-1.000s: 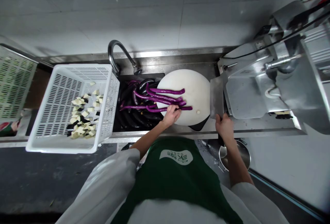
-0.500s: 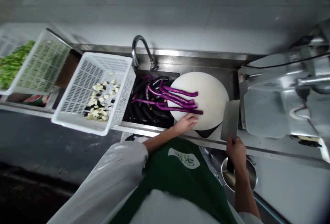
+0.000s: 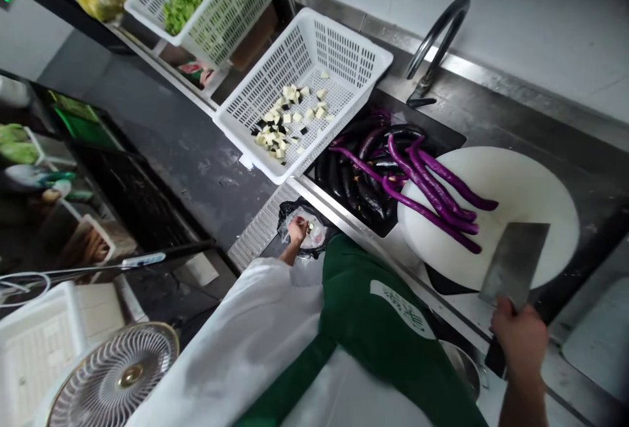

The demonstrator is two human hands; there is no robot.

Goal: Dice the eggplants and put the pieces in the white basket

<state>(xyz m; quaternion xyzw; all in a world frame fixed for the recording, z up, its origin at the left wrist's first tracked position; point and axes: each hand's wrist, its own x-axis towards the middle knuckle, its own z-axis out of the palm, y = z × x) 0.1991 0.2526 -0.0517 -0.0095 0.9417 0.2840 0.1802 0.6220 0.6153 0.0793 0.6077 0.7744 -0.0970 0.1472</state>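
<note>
1. Steel bench [image 3: 496, 119] is topped by a white board [image 3: 535, 201].
2. Purple eggplants [image 3: 437, 196] are laid across its left edge, probably for reach.
3. Above it, the cleaver [image 3: 515, 260] is held, handle wrapped by the right hand's [image 3: 521, 335] fingers.
4. Left hand [image 3: 297, 230] has been moved from the board to a bag [image 3: 317, 239] leftward; its fingers' pinch cannot be told.

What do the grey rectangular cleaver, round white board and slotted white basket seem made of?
Grey rectangular cleaver: blade likely steel, dull, with metallic sheen.
Round white board: probably plastic, matte, no wood grain showing.
Slotted white basket: probably moulded plastic, smooth, judging by regular slots.
</note>
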